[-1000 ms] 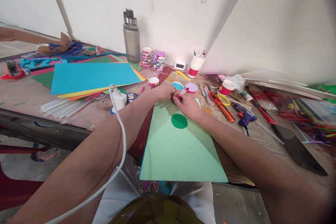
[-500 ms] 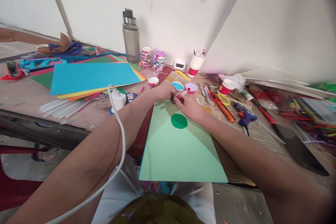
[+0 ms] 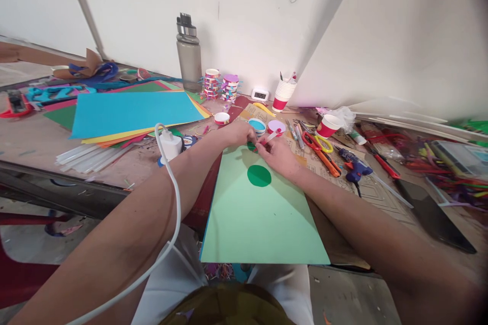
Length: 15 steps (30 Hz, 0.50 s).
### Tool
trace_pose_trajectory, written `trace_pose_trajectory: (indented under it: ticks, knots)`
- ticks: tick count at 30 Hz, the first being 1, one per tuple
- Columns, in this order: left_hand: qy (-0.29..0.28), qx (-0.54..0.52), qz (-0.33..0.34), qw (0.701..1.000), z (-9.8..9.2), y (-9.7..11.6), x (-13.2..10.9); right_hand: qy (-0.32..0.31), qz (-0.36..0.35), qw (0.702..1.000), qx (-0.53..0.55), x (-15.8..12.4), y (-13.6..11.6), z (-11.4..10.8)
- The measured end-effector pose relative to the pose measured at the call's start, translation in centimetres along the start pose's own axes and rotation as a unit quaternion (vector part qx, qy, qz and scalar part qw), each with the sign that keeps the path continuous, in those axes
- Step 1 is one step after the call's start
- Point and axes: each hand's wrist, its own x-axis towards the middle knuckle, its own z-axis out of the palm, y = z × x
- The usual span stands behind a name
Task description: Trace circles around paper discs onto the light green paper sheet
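Observation:
My left hand (image 3: 242, 133) rests at the far end of a pale green paper sheet (image 3: 263, 223), its fingers curled and closed by a small dark green piece (image 3: 252, 146). Whether they grip that piece is hidden. My right hand (image 3: 277, 154) is closed around a slim white pen (image 3: 272, 135) with a red end, its fingertips close to the left ones. A dark green paper circle (image 3: 259, 175) lies flat on the sheet, nearer to me. Just beyond the hands stand a short paper-cup ring with a blue inside (image 3: 256, 126) and one with a lilac top (image 3: 276, 127).
At the left are stacked coloured sheets (image 3: 133, 114), glue sticks (image 3: 89, 155) and a white plug (image 3: 170, 144) whose cable crosses my left arm. To the right lie scissors (image 3: 322, 155), a blue glue gun (image 3: 356, 168) and a phone (image 3: 434, 216). A bottle (image 3: 188, 58) stands behind.
The white pen and my right fingers have shifted slightly, and more of the dark green piece shows between the hands. My left hand stays nearly in place.

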Motion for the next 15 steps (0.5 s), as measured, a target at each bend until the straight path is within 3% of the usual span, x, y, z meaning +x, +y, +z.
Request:
trace_pose_trajectory:
  ticks: [6,9,15]
  knots:
    - [-0.008,-0.016,-0.031,0.999,-0.2,0.5,-0.1,0.072,0.040,0.990,0.119,-0.6,1.6,-0.6]
    - [-0.005,-0.013,-0.045,0.999,-0.3,0.8,-0.3,0.118,0.033,0.985,0.120,-0.9,2.8,-0.7]
    - [-0.015,0.026,-0.059,0.998,-0.8,1.8,-0.6,0.064,0.014,0.994,0.089,-1.2,2.9,-0.4]
